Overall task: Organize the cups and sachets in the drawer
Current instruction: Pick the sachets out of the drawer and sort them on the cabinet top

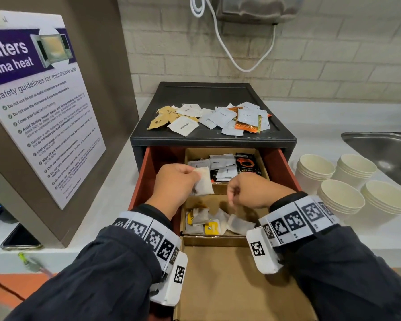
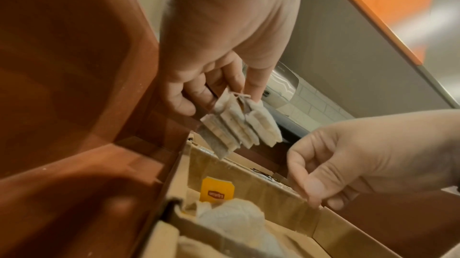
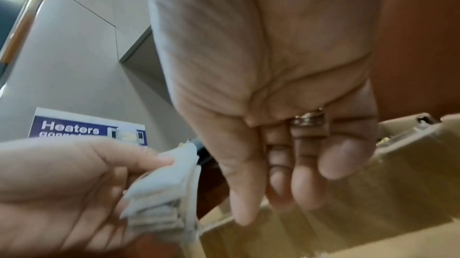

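The left hand [image 1: 175, 184] pinches a fan of tea bags [image 1: 203, 181] over the drawer [image 1: 146, 172]. The right hand [image 1: 252, 191], at its 3 o'clock, is curled and empty. 4 cup stacks [image 1: 340, 198] stand farther toward 3 o'clock.

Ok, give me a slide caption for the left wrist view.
Left hand pinches a bundle of tea bags over the cardboard divider, right hand alongside.

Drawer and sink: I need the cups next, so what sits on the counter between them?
Four stacks of paper cups stand on the counter between the open drawer and the sink, seen in the head view only.
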Demonstrator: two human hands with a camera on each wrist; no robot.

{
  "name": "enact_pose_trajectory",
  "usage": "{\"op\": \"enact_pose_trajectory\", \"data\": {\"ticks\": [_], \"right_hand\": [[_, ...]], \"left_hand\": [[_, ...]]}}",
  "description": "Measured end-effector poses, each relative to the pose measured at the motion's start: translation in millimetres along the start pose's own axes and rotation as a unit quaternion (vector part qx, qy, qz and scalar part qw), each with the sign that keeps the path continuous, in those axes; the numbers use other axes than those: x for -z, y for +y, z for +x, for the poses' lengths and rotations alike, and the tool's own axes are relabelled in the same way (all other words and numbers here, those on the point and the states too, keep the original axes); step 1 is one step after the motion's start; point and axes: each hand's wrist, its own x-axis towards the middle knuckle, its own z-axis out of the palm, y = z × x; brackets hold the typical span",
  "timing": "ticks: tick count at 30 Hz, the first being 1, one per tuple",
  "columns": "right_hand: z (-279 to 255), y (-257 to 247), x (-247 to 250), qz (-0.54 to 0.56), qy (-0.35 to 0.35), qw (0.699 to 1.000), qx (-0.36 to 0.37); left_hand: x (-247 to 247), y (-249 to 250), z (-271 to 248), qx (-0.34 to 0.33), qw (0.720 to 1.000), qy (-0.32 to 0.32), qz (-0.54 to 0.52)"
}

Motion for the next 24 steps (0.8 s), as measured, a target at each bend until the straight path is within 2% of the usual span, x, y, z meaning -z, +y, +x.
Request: {"op": "enact_pose_trajectory", "data": {"ticks": [2,5,9,11,13,15,17,19,21,24], "right_hand": [[0.6,-3.1,-6.6,-0.062,-0.024,0.998,-0.013],[6.3,-4.3,-22.5,-0.182,-0.086,0.979,-0.045],[8.8,-4.9,-30.4,-0.235,-0.126,0.962,-0.056],[7.1,-5.2,-24.9,-0.229,-0.124,0.965,-0.046],[3.2,-4.3,-13.1,-0.177,-0.094,0.980,-0.015],[-4.3,-2.2,0.5,-0.028,-0.059,0.997,0.030],[-11.8,-4.9,11.2,0.132,-0.034,0.987,0.089],[-14.4,-8.9,13.4,0.238,0.001,0.964,0.120],[-11.1,-13.5,10.0,0.268,0.057,0.954,0.124],[-3.7,-19.0,-0.1,0.223,0.137,0.960,0.105]], "left_hand": [[-0.5,-0.6,0.9,-0.007,1.000,0.000,0.005],[-1.1,-0.4,1.0,-0.009,1.000,0.003,0.005],[-0.8,-0.4,0.3,-0.006,1.000,0.007,-0.005],[-0.7,0.0,-0.6,-0.003,1.000,0.003,-0.010],[-0.2,-0.2,-1.0,-0.002,1.000,-0.001,-0.011],[0.1,-0.9,-0.7,0.001,1.000,-0.003,-0.012],[0.6,-1.0,-0.8,-0.003,1.000,-0.005,-0.006],[0.5,-0.4,-1.9,-0.014,1.000,-0.013,0.008],[0.2,1.8,-5.0,-0.022,0.999,-0.033,0.009],[-1.3,7.4,-10.4,-0.019,0.997,-0.078,-0.018]]}}
